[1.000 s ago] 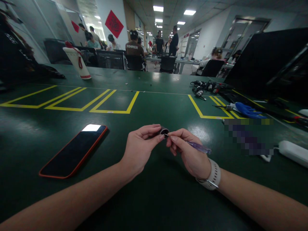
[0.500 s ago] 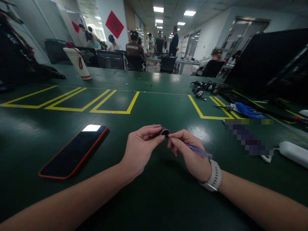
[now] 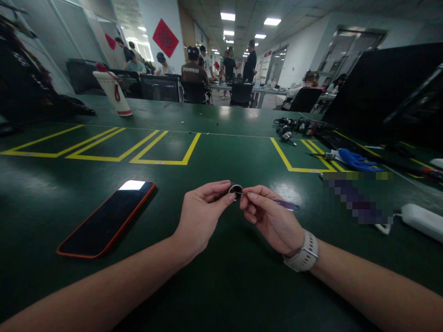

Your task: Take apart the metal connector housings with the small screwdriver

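My left hand (image 3: 202,207) pinches a small dark round part (image 3: 236,189) between thumb and fingers, its hollow mouth with a pale rim turned toward me. My right hand (image 3: 268,212), with a pale watch strap at the wrist, grips a slim screwdriver (image 3: 288,204) with a see-through purple handle. Its thin shaft points left between my fingertips and reaches the mouth of the round part. Whether the tip touches the inside is too small to tell. On the table to the left lies a phone (image 3: 107,221) in an orange-red case.
Yellow tape outlines (image 3: 159,162) mark the green table (image 3: 235,147). Fishing reels (image 3: 287,129) and a blue glove (image 3: 358,159) lie to the right, near a white power strip (image 3: 422,221). A white cup (image 3: 112,90) stands at the back left. People sit and stand beyond.
My right hand has turned at the wrist, so the screwdriver handle lies flatter and shows less behind the fingers. The round part's mouth has turned a little more toward me.
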The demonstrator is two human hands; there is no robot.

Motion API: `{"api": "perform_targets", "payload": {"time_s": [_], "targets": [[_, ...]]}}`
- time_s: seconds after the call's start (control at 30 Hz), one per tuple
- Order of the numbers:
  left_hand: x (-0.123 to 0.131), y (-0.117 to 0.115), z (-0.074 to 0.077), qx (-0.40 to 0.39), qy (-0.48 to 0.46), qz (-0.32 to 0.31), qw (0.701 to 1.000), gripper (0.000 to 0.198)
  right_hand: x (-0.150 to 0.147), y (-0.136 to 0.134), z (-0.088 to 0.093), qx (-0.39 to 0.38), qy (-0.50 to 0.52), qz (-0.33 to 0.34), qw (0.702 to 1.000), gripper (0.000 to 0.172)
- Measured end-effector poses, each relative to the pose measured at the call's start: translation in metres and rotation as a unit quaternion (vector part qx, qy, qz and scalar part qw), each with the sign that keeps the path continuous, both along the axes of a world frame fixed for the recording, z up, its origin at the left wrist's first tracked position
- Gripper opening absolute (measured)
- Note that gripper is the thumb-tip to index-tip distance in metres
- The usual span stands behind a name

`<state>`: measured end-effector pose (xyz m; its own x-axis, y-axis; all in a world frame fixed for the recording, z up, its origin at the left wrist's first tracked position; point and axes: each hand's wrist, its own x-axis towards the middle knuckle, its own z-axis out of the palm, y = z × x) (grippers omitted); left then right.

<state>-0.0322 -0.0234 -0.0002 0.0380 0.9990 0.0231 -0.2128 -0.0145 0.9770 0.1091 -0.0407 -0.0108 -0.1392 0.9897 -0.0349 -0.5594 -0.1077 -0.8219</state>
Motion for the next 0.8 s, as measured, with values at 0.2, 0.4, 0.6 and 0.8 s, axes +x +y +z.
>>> {"api": "perform_targets", "payload": {"time_s": [0.2,0.4,0.6,0.8], "targets": [[-0.002,0.001,0.001,-0.021,-0.009,-0.006,1.000,0.028,0.001,-0.001,-0.002,0.038,-0.024,-0.011,0.999,0.002],[-0.001,0.000,0.002,-0.019,0.002,0.007,1.000,0.026,0.003,-0.007,-0.011,0.163,-0.189,-0.047,0.967,0.006],[0.000,-0.002,0.002,-0.022,0.010,-0.004,1.000,0.025,0.002,-0.013,-0.005,0.189,-0.288,-0.065,0.937,0.007],[0.000,-0.002,0.003,-0.021,0.032,-0.012,0.999,0.026,-0.001,-0.016,-0.005,0.197,-0.314,-0.079,0.925,0.007]]}}
